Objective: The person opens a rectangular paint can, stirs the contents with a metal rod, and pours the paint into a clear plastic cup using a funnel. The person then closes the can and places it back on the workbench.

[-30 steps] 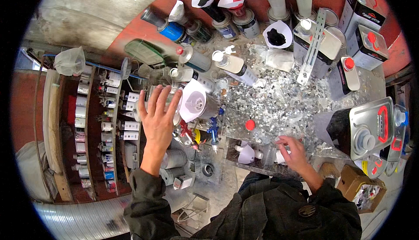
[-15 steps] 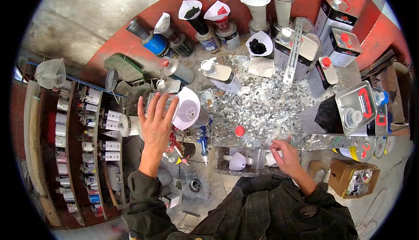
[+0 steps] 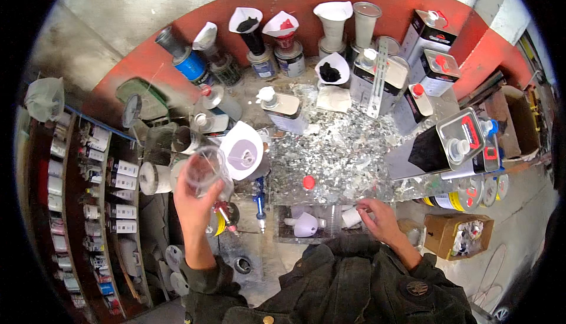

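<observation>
My left hand (image 3: pixel 196 209) is wrapped round a clear plastic cup (image 3: pixel 204 166), lifted at the bench's left end. Right beside the cup is a white paper paint strainer (image 3: pixel 240 131) with mesh at its bottom. Below the strainer hang a blue spray gun (image 3: pixel 259 200) and a red one (image 3: pixel 223 213), partly behind my hand. My right hand (image 3: pixel 382 222) is at the bench's front edge, fingers loosely bent and apart, with nothing visible in them. By its fingertips a white cylinder (image 3: pixel 351 218) lies in an open drawer (image 3: pixel 283 237).
A red cap (image 3: pixel 309 182) lies on the paint-crusted bench (image 3: pixel 348 168). Large metal solvent cans (image 3: pixel 436 153) stand on the right. Paint tins with strainers (image 3: pixel 290 59) line the back. Shelves of boxes (image 3: pixel 121 177) are at left; a cardboard box (image 3: pixel 454 235) is at lower right.
My left hand, spread and without a cup before, now grips the clear plastic cup. The whole view has shifted, so things appear further left. My right hand stays by the drawer.
</observation>
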The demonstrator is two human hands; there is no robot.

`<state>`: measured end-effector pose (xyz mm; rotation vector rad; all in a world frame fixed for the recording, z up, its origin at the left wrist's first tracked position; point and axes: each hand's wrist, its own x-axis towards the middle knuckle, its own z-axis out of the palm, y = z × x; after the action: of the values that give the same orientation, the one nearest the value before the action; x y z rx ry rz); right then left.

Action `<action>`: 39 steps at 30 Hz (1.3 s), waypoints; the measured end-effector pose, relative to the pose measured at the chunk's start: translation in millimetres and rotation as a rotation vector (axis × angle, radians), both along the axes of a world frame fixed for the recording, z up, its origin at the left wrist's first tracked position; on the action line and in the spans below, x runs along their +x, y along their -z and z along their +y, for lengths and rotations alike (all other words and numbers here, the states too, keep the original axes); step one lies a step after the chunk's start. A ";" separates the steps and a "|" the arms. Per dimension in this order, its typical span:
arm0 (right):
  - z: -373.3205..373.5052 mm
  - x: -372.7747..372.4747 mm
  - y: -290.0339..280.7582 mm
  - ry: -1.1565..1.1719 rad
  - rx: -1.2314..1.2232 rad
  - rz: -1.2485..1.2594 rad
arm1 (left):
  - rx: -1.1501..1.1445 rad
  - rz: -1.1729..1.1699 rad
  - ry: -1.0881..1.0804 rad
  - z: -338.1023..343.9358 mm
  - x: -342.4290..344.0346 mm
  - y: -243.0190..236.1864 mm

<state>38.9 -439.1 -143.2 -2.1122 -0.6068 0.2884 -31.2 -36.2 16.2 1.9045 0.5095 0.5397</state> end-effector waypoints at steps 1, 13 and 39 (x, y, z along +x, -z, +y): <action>-4.7 -1.5 1.9 0.005 -0.007 -0.013 | -0.123 -0.050 0.037 -17.2 -1.6 3.4; -104.5 -2.7 -45.2 0.326 -0.128 -0.015 | -0.324 0.046 0.287 -152.3 104.8 290.0; -330.1 258.5 -128.9 0.827 -0.551 -0.372 | -0.130 0.230 0.139 -131.4 76.1 272.5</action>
<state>297.5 -769.2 -14.2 -2.7668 0.2172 -0.4635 44.9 -167.6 -256.3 1.8695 0.5418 0.1933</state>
